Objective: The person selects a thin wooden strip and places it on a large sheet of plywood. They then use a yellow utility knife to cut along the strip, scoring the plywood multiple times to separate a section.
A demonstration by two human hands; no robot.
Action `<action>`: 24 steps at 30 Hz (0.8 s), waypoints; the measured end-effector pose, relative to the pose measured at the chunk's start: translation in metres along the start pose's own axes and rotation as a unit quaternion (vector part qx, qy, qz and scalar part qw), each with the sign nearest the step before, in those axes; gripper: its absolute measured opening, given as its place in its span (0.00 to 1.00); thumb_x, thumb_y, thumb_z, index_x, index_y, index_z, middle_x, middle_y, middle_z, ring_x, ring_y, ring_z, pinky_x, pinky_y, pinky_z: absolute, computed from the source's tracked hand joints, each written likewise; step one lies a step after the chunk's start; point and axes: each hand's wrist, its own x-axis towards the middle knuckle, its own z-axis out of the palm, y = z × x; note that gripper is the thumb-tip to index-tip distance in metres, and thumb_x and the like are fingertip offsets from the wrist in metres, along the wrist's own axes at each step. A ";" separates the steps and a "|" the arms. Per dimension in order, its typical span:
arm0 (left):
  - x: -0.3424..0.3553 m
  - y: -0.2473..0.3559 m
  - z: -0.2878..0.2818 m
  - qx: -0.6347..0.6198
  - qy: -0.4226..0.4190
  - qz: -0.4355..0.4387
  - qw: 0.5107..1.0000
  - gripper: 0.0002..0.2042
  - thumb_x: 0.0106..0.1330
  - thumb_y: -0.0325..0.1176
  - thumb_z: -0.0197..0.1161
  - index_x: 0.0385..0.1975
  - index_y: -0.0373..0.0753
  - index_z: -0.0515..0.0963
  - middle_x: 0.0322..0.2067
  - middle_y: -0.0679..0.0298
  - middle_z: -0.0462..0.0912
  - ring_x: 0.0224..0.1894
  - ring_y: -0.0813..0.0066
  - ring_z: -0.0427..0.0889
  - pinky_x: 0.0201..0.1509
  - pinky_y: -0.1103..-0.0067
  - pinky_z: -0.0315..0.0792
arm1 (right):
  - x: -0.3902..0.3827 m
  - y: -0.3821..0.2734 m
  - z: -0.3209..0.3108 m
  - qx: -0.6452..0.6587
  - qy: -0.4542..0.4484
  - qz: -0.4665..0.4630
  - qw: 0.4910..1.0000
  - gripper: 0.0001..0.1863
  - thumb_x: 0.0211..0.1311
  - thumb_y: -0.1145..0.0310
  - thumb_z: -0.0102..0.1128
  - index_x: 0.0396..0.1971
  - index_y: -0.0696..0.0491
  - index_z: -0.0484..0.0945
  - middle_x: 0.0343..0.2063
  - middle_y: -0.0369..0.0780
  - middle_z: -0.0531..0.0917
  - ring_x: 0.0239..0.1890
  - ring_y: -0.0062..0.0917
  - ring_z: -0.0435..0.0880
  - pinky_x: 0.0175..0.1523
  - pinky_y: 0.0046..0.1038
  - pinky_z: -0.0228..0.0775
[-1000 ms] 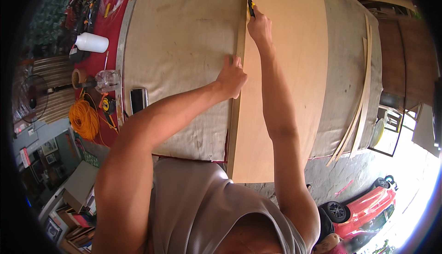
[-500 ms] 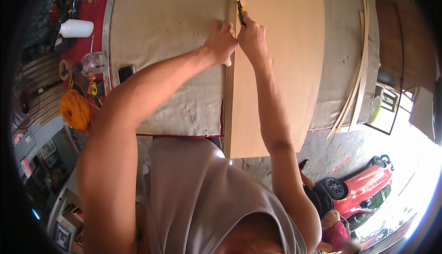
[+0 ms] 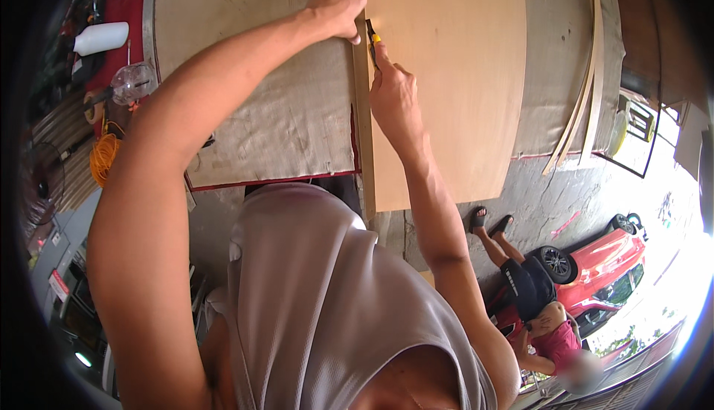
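My right hand [image 3: 395, 98] grips a black-and-yellow utility knife [image 3: 376, 39], its index finger stretched along the handle. The knife's tip points away from me, by the left edge of a pale plywood sheet [image 3: 454, 75]. A narrow wooden strip [image 3: 362, 105] runs along that edge. My left hand [image 3: 338, 2] rests over the strip, farther out than the knife, with its fingers spread and nothing held in it. Whether the blade touches the wood is too small to tell.
Beneath the sheet lies a stained cloth-covered table [image 3: 275, 127]. Thin wood strips [image 3: 586, 83] lie at its right. To the left are a white bottle [image 3: 102, 38], a clear container [image 3: 134, 83] and an orange cord coil [image 3: 104, 159]. A person [image 3: 532, 291] stands near a red car [image 3: 595, 265].
My right hand has drawn the knife nearer to me along the plywood edge. My left hand has shifted farther away along the strip. The head view has also moved.
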 end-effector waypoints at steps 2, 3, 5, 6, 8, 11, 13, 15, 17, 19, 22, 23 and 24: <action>-0.005 0.006 -0.010 0.052 0.016 -0.004 0.999 0.42 0.37 0.52 0.76 0.52 0.30 0.74 0.58 0.47 0.71 0.64 0.53 0.66 0.64 0.49 0.59 | -0.021 0.001 0.002 0.000 -0.005 0.018 1.000 0.30 0.52 0.84 0.44 0.60 0.64 0.65 0.27 0.57 0.78 0.26 0.52 0.80 0.31 0.47 0.72; -0.007 0.005 -0.016 0.044 0.017 0.003 0.999 0.41 0.36 0.51 0.76 0.50 0.29 0.75 0.57 0.45 0.72 0.63 0.52 0.67 0.64 0.48 0.59 | -0.030 0.002 0.003 -0.004 -0.009 0.027 1.000 0.30 0.52 0.84 0.44 0.61 0.62 0.65 0.27 0.57 0.78 0.26 0.52 0.80 0.30 0.47 0.72; -0.002 0.000 -0.005 0.007 -0.005 0.009 1.000 0.43 0.33 0.54 0.77 0.49 0.28 0.76 0.60 0.44 0.67 0.66 0.47 0.59 0.66 0.38 0.47 | -0.050 0.004 0.005 -0.011 -0.017 0.043 0.999 0.31 0.53 0.83 0.45 0.62 0.60 0.63 0.28 0.57 0.77 0.26 0.52 0.80 0.30 0.47 0.72; -0.003 0.001 -0.003 0.009 -0.001 0.005 1.000 0.43 0.33 0.54 0.77 0.49 0.28 0.76 0.60 0.44 0.68 0.66 0.48 0.60 0.66 0.39 0.48 | -0.060 0.004 0.006 -0.017 -0.005 0.044 0.999 0.29 0.55 0.83 0.46 0.61 0.60 0.65 0.26 0.56 0.77 0.25 0.51 0.79 0.30 0.45 0.71; -0.003 0.001 -0.003 0.013 0.007 -0.003 1.000 0.42 0.34 0.53 0.76 0.48 0.28 0.76 0.59 0.44 0.69 0.65 0.49 0.62 0.66 0.40 0.50 | -0.078 0.004 0.008 -0.029 0.017 0.045 0.998 0.25 0.59 0.82 0.47 0.59 0.60 0.69 0.23 0.55 0.76 0.24 0.48 0.78 0.30 0.43 0.69; 0.000 0.006 -0.010 0.020 -0.018 -0.005 1.000 0.43 0.33 0.54 0.77 0.49 0.28 0.76 0.58 0.45 0.70 0.65 0.50 0.62 0.66 0.41 0.50 | -0.102 0.005 0.008 -0.040 -0.005 0.078 0.996 0.27 0.58 0.83 0.48 0.60 0.58 0.68 0.24 0.54 0.76 0.25 0.48 0.78 0.31 0.43 0.70; 0.000 0.005 -0.006 0.016 0.003 -0.003 1.000 0.43 0.33 0.54 0.77 0.48 0.27 0.76 0.58 0.46 0.70 0.64 0.50 0.63 0.66 0.41 0.51 | -0.118 0.007 0.009 -0.023 0.000 0.076 0.997 0.28 0.57 0.83 0.48 0.61 0.57 0.67 0.25 0.54 0.76 0.26 0.48 0.78 0.31 0.43 0.71; 0.005 0.006 -0.004 0.019 0.003 -0.003 1.000 0.42 0.33 0.54 0.78 0.47 0.27 0.76 0.57 0.46 0.70 0.64 0.51 0.63 0.66 0.41 0.51 | -0.131 0.008 0.010 -0.016 0.002 0.083 0.996 0.29 0.57 0.84 0.48 0.62 0.57 0.67 0.26 0.53 0.76 0.26 0.47 0.78 0.32 0.42 0.71; -0.008 0.004 -0.010 0.014 0.001 -0.026 1.000 0.42 0.32 0.52 0.78 0.47 0.26 0.76 0.57 0.46 0.71 0.63 0.51 0.64 0.65 0.41 0.52 | -0.145 0.007 0.007 -0.014 -0.013 0.077 0.997 0.30 0.56 0.84 0.48 0.62 0.57 0.66 0.27 0.53 0.76 0.27 0.47 0.78 0.33 0.42 0.72; -0.004 0.007 -0.014 0.011 -0.009 -0.024 1.000 0.42 0.32 0.52 0.79 0.47 0.26 0.76 0.56 0.47 0.72 0.63 0.51 0.65 0.65 0.42 0.53 | -0.157 0.011 0.011 -0.017 -0.010 0.084 0.996 0.31 0.56 0.85 0.49 0.63 0.56 0.66 0.27 0.53 0.77 0.26 0.46 0.78 0.33 0.41 0.72; -0.002 0.009 -0.012 0.013 -0.002 -0.025 1.000 0.42 0.32 0.51 0.79 0.46 0.25 0.76 0.54 0.47 0.73 0.62 0.52 0.66 0.65 0.43 0.55 | -0.176 0.017 0.016 -0.021 -0.005 0.086 0.996 0.32 0.55 0.85 0.49 0.63 0.56 0.65 0.27 0.52 0.77 0.27 0.46 0.79 0.33 0.41 0.72; -0.003 0.009 -0.011 0.015 0.003 -0.027 1.000 0.41 0.32 0.51 0.79 0.46 0.25 0.76 0.54 0.47 0.73 0.61 0.52 0.66 0.65 0.44 0.56 | -0.182 0.018 0.017 -0.022 -0.004 0.084 0.996 0.33 0.54 0.86 0.50 0.64 0.55 0.65 0.27 0.52 0.77 0.27 0.45 0.79 0.33 0.41 0.73; -0.003 0.009 -0.009 0.018 0.008 -0.028 0.999 0.41 0.32 0.51 0.79 0.45 0.25 0.77 0.54 0.47 0.73 0.61 0.52 0.66 0.65 0.44 0.56 | -0.188 0.018 0.017 -0.026 -0.008 0.088 0.996 0.33 0.54 0.86 0.50 0.64 0.55 0.65 0.27 0.51 0.77 0.27 0.45 0.79 0.33 0.41 0.73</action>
